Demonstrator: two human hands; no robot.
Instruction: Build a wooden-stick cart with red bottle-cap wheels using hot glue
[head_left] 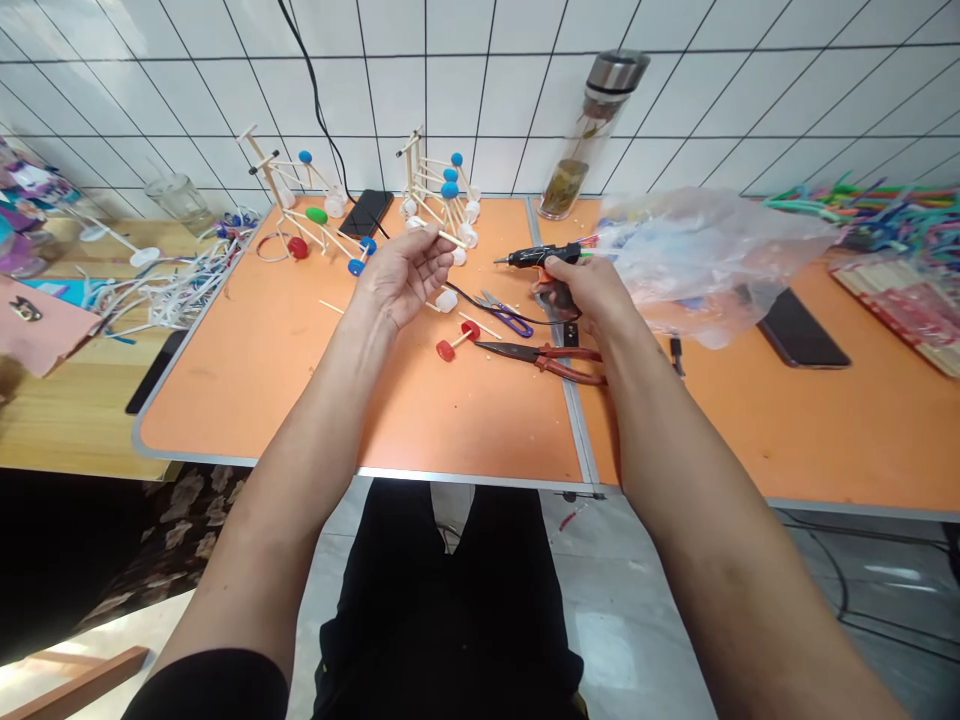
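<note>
My right hand [585, 292] grips a black hot glue gun [537, 258] by its handle, nozzle pointing left above the orange table [262, 385]. My left hand [403, 276] is raised palm up, with a thin wooden stick [448, 238] pinched at the fingertips. Just behind that hand stands a wooden stick model with blue and white caps [439, 185]. Below my right hand lie red-handled pliers [540, 354] and purple-handled scissors [507, 316]. A crumpled clear plastic bag [712, 262] blurs beside my right hand; whether that hand touches it is hidden.
A second stick model [307, 215] with red, green and blue parts stands at the back left, near a black phone [365, 213]. A small red wheel axle [457, 340] lies near the pliers. A glass bottle [589, 140] stands by the tiled wall.
</note>
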